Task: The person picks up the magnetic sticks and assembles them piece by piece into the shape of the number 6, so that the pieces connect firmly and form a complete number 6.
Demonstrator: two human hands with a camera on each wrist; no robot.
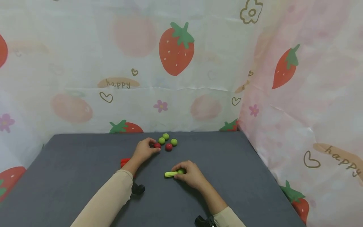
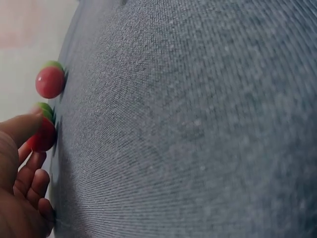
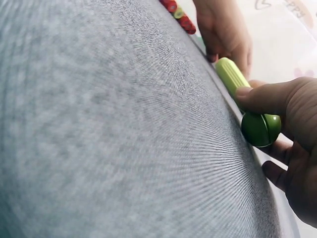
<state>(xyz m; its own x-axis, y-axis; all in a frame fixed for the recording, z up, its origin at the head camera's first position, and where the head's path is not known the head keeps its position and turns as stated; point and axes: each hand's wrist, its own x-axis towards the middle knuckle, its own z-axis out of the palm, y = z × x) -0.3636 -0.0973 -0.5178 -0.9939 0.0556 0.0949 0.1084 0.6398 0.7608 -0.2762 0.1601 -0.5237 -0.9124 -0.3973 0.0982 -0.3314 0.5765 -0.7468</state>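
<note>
1. Pinching a red ball point(image 1: 157, 145) between thumb and fingers of the left grip point(image 1: 144, 150), toward the 12 o'clock edge of the dark grey counter point(image 1: 232, 176); cannot tell whether lifted slightly or resting on the cloth.
2. Holding, with the right grip point(image 1: 190, 174) at about 4 o'clock from the left one, a green ball point(image 3: 254, 132) and the near end of a lime-green ribbed stick point(image 1: 170, 174); laying the thumb over the meeting of ball and stick.
3. Pointing the stick out toward 9 o'clock from its ball; cannot tell, under the thumb, whether joined or merely touching.
4. Just beside the pinched ball, at 3 o'clock: a second red ball point(image 1: 168, 147).
5. Close by, at about half past one from the pinched ball: two green balls point(image 1: 161, 141), side by side. At half past one from the second red ball: a third green ball point(image 1: 174, 142).
6. At 8 o'clock from the left grip: red sticks point(image 1: 125, 161), partly hidden behind the forearm; in the right wrist view, a lime-green piece point(image 3: 178, 13) among red ends.
7. Strapped at 6 o'clock from the left grip: a black wrist device point(image 1: 139, 189).
8. Beyond the counter, at 12 o'clock: a white backdrop point(image 1: 85, 56), printed with strawberries, hearts and "happy".
</note>
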